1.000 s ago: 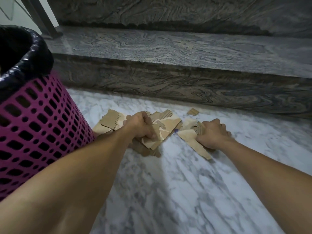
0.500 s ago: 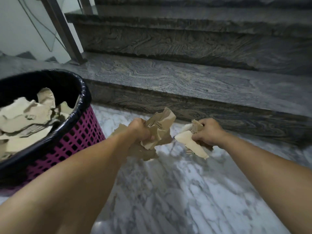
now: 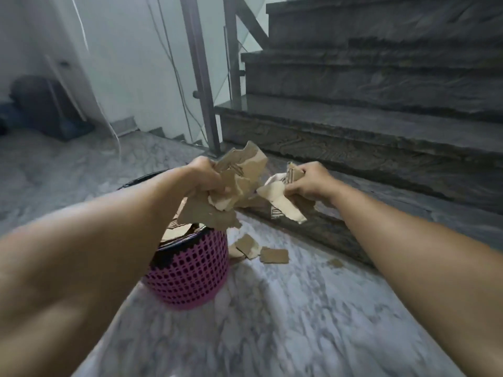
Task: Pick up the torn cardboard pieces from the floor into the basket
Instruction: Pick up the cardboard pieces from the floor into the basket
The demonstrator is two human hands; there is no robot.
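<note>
My left hand (image 3: 204, 176) grips a large bunch of torn brown cardboard (image 3: 234, 186), held in the air above the right rim of the basket. My right hand (image 3: 310, 183) grips a smaller bunch of cardboard pieces (image 3: 283, 202), raised beside the left one and a little right of the basket. The pink perforated basket (image 3: 187, 270) with a black liner stands on the marble floor, partly hidden by my left forearm; cardboard scraps show inside it. A few torn pieces (image 3: 258, 250) lie on the floor just right of the basket, and a tiny one (image 3: 335, 263) lies further right.
Dark stone stairs (image 3: 381, 110) rise at the right and back, the lowest step just behind my hands. A metal railing post (image 3: 202, 77) stands behind the basket. A dark bag (image 3: 46, 104) and hanging cables sit by the far left wall. The floor is white-grey marble (image 3: 272, 322).
Both hands have lifted their cardboard bunches off the floor, up and over toward the basket. The view has risen, so the basket now sits lower and a few pieces show on the floor.
</note>
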